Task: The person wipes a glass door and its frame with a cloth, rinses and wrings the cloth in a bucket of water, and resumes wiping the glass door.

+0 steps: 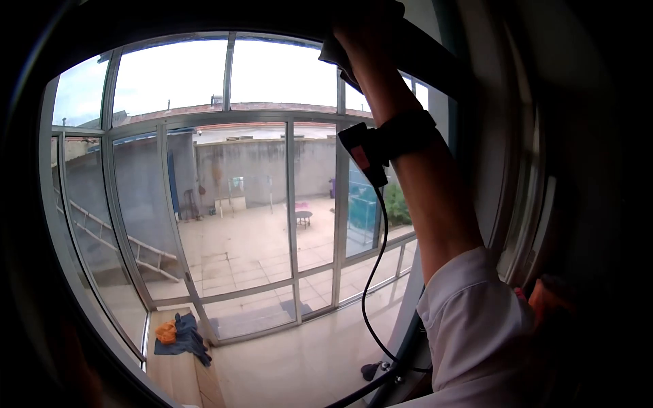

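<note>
My right arm reaches up across the right half of the head view, with a black strap and a small black device [365,155] on the forearm. My right hand [367,20] is at the top edge, against the dark upper part of the window frame [435,58]. It is too dark to make out its fingers, though a dark, cloth-like piece [337,58] shows beside it. From the device a black cable [368,285] hangs down. My left hand cannot be made out; the lower left is very dark.
Beyond the opening stand metal-framed glass panels [293,204]. A ladder [153,257] leans at the left outside, and a small round table [303,216] stands in the yard. Dark cloth [183,343] and an orange item [165,332] lie on a ledge at lower left.
</note>
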